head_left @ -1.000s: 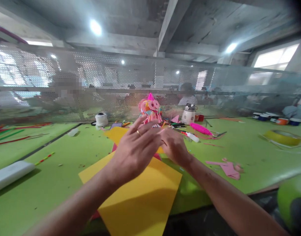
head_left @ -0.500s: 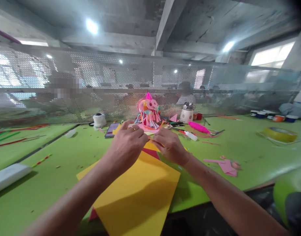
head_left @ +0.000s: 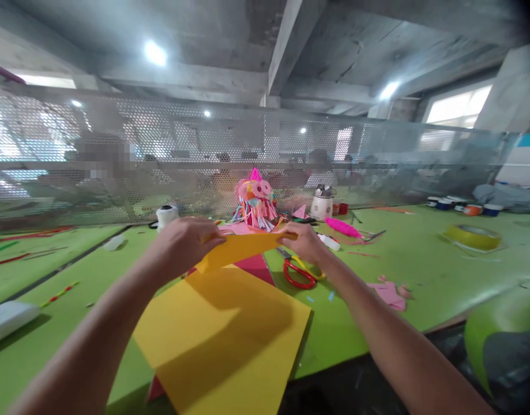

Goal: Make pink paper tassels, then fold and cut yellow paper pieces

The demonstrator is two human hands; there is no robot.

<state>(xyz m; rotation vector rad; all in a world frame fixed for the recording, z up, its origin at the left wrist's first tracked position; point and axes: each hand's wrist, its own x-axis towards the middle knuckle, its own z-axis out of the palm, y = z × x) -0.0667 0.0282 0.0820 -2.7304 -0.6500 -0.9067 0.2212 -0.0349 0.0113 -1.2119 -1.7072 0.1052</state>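
Between my two hands stretches a strip of orange-yellow paper (head_left: 243,246), raised above the table. My left hand (head_left: 184,239) pinches its left end, and my right hand (head_left: 303,239) pinches the right end. Below it lies a large yellow paper sheet (head_left: 230,340), partly over a red sheet (head_left: 258,268) whose edges show at the top and lower left. Just under my right hand rest scissors (head_left: 299,275) with red and yellow handles. A pink paper craft (head_left: 256,202) with fringes and a pointed top stands behind my hands.
On the green table (head_left: 355,323) are a roll of yellow tape (head_left: 472,237), pink paper scraps (head_left: 390,295), a bright pink bundle (head_left: 343,227) and a white bottle (head_left: 330,242). A white jug (head_left: 322,204) stands by the perforated metal screen (head_left: 182,155). Several paint pots (head_left: 472,211) sit far right.
My hands were close together and have moved apart, the left one going left. The orange-yellow paper now spreads between them, and the scissors have come into view. The camera has shifted slightly.
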